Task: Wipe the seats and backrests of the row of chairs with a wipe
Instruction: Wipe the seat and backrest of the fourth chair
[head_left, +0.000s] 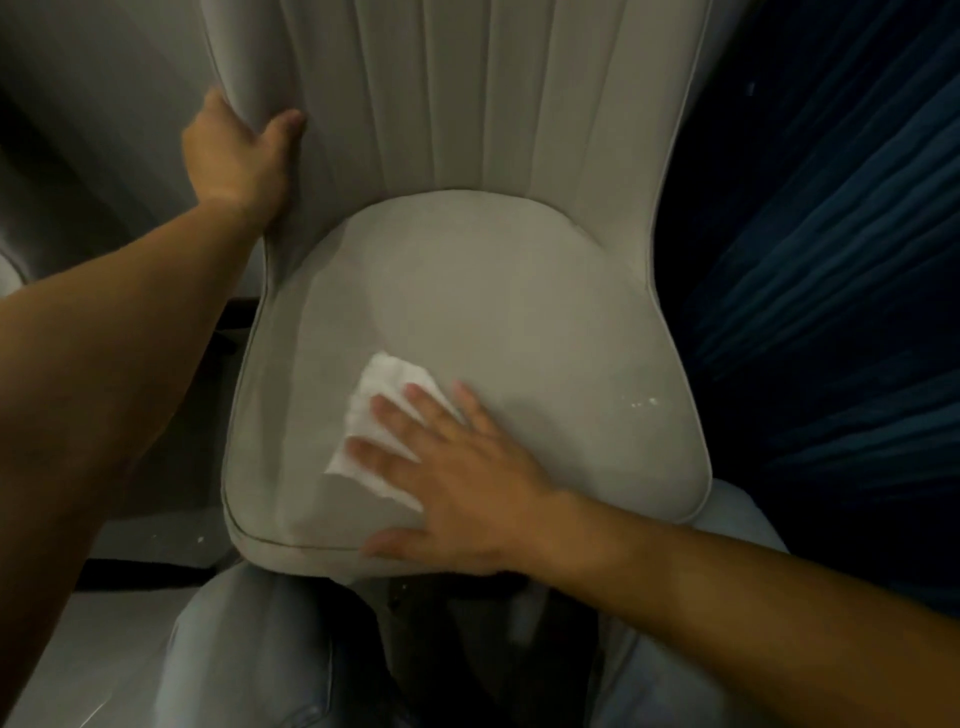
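A light grey upholstered chair fills the middle of the view, with a rounded seat (519, 312) and a ribbed backrest (467, 93) rising behind it. My right hand (457, 478) lies flat, fingers spread, on the front left of the seat and presses a crumpled white wipe (374, 410) onto it. Most of the wipe sticks out past my fingertips. My left hand (239, 150) grips the left edge of the backrest, thumb on the front face.
A dark blue ribbed chair (831, 260) stands close on the right. Another pale chair (78, 130) is on the left. My jeans-clad legs (249, 649) touch the seat's front edge. A few white specks (641, 402) lie on the seat's right side.
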